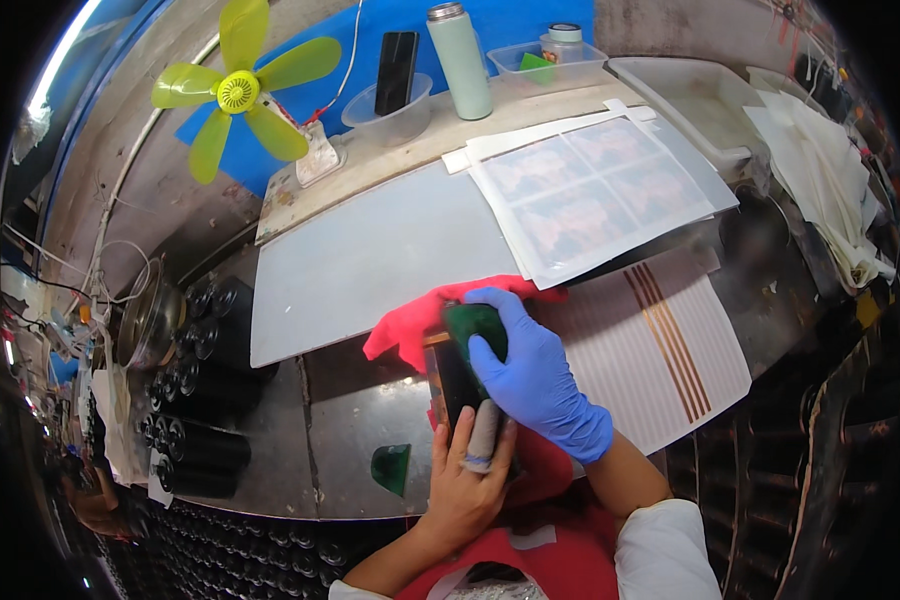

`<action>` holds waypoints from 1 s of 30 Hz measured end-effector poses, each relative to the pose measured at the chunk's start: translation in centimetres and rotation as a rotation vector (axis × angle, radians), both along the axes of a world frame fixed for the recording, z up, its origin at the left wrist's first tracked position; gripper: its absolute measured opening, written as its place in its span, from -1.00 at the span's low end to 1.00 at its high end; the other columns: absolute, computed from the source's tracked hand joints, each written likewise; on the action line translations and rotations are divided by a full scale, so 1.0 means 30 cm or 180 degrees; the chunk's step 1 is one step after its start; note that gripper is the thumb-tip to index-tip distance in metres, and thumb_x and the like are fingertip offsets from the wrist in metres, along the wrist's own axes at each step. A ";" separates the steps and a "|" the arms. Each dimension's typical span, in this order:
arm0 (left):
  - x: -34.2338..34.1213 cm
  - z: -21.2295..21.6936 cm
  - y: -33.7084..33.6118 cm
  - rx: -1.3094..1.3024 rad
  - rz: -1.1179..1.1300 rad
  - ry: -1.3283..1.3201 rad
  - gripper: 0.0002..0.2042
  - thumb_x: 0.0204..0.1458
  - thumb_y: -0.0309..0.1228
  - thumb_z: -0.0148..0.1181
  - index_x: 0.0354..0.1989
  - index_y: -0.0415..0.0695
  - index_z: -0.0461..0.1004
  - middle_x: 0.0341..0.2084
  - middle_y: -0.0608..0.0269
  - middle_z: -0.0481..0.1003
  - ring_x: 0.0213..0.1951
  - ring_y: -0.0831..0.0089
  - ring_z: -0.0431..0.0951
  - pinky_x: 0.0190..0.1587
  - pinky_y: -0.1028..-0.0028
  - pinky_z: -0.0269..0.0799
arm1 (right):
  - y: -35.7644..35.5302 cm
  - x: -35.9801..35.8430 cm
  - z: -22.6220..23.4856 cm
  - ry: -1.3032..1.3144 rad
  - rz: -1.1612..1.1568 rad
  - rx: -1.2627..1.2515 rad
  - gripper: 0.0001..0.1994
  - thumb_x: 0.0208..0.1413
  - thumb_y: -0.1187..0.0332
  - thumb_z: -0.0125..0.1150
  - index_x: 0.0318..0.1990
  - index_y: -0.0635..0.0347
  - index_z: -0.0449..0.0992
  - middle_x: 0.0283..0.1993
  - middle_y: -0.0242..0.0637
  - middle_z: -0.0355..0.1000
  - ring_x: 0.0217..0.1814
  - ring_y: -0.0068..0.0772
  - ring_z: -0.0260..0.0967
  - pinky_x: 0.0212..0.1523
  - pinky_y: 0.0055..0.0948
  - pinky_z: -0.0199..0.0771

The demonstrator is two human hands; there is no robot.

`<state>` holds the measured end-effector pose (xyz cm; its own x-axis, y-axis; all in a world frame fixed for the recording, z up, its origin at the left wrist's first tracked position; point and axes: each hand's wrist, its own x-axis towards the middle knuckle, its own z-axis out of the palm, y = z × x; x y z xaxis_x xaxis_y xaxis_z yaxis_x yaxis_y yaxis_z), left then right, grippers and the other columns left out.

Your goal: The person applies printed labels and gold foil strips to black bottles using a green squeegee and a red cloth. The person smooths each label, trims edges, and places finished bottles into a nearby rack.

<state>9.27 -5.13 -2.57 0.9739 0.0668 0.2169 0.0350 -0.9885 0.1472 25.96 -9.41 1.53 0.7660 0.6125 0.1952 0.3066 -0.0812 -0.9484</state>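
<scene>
My left hand [475,462], bare except for a grey finger cover, is closed around the lower end of a black cylinder [449,385] with copper-coloured marks. In a blue glove, my right hand [535,375] grips a dark green scraper [476,328] against the cylinder's upper side. The scraper's lower edge is hidden by the gloved fingers. A red cloth [405,325] lies behind and under the cylinder. Another dark green scraper [391,468] rests on the dark metal table, left of my left hand.
A striped sheet with copper bands [667,340] lies right of my hands. Printed film sheets [595,200] sit on a grey board [380,255]. Several black cylinders [205,455] stand at left. A yellow-green fan [238,92], pale bottle [460,65] and phone [397,72] are at the back.
</scene>
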 end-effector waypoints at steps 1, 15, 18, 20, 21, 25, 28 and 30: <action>0.000 0.002 0.002 -0.0357 0.0065 -0.0283 -0.21 -0.23 -0.24 0.38 0.22 -0.20 0.14 0.17 -0.22 0.11 0.20 -0.16 0.11 0.15 -0.11 -0.03 | -0.006 0.013 -0.034 -0.0050 -0.0129 0.0293 -0.67 0.01 0.43 0.07 -0.02 0.17 0.31 -0.19 0.02 0.40 -0.13 0.01 0.41 -0.12 -0.30 0.41; -0.035 -0.037 0.003 -0.0942 0.0284 -0.0278 -0.04 -0.18 0.01 0.30 0.26 -0.34 -0.08 0.18 -0.45 -0.03 0.22 -0.36 -0.04 0.17 -0.10 -0.06 | -0.017 0.041 -0.100 0.0471 -0.0038 0.0548 -0.68 0.02 0.44 0.12 -0.03 0.18 0.34 -0.24 -0.19 0.45 -0.20 -0.45 0.43 -0.18 -0.46 0.43; -0.092 -0.130 0.051 -0.2192 0.0316 -0.0356 0.08 -0.17 -0.01 0.31 0.27 -0.42 -0.32 0.18 -0.46 -0.03 0.21 -0.35 0.00 0.16 0.05 0.09 | -0.056 0.070 -0.201 0.1487 -0.0131 0.0887 -0.68 0.01 0.50 0.10 -0.02 0.23 0.35 -0.12 -0.30 0.38 -0.11 -0.54 0.33 -0.10 -0.55 0.38; -0.109 -0.150 0.066 -0.3385 0.0296 -0.0352 0.14 -0.18 0.00 0.32 0.26 -0.47 -0.41 0.19 -0.54 -0.12 0.21 -0.36 -0.02 0.17 0.10 0.09 | -0.060 0.067 -0.216 0.1389 -0.0170 0.0987 -0.67 0.01 0.51 0.10 -0.01 0.23 0.35 -0.13 -0.30 0.38 -0.12 -0.55 0.33 -0.11 -0.56 0.38; -0.123 -0.144 0.072 -0.3059 0.0299 -0.0262 0.18 -0.22 0.00 0.35 0.24 -0.52 -0.43 0.17 -0.58 -0.13 0.20 -0.36 0.02 0.18 0.12 0.08 | -0.057 0.069 -0.213 0.1218 -0.0167 0.1007 -0.67 0.01 0.51 0.11 -0.01 0.23 0.35 -0.14 -0.30 0.38 -0.12 -0.55 0.33 -0.11 -0.56 0.38; -0.062 -0.038 0.024 -0.1175 0.0363 -0.0707 0.20 -0.29 0.00 0.41 0.24 -0.51 -0.37 0.10 -0.48 0.12 0.11 -0.33 0.17 0.14 0.10 0.11 | -0.032 0.055 -0.120 0.0874 -0.0076 0.0871 -0.66 0.01 0.51 0.11 -0.01 0.21 0.35 -0.17 -0.30 0.41 -0.14 -0.54 0.35 -0.13 -0.54 0.39; -0.048 -0.096 0.040 -0.1915 0.0246 -0.0170 0.19 -0.31 -0.05 0.44 0.25 -0.47 -0.34 0.08 -0.48 0.12 0.11 -0.31 0.19 0.13 0.10 0.13 | -0.067 0.067 -0.179 0.1260 -0.0079 0.0880 -0.67 0.01 0.51 0.10 -0.02 0.22 0.35 -0.15 -0.29 0.40 -0.12 -0.52 0.35 -0.10 -0.53 0.39; -0.065 -0.076 0.052 -0.2439 0.0330 -0.0185 0.22 -0.40 -0.21 0.50 0.30 -0.35 -0.38 0.09 -0.14 0.20 0.08 0.06 0.31 0.14 0.29 0.17 | -0.160 0.059 -0.216 0.1656 -0.0266 0.0904 -0.67 0.00 0.53 0.10 -0.02 0.24 0.36 -0.14 -0.29 0.39 -0.10 -0.52 0.34 -0.08 -0.53 0.38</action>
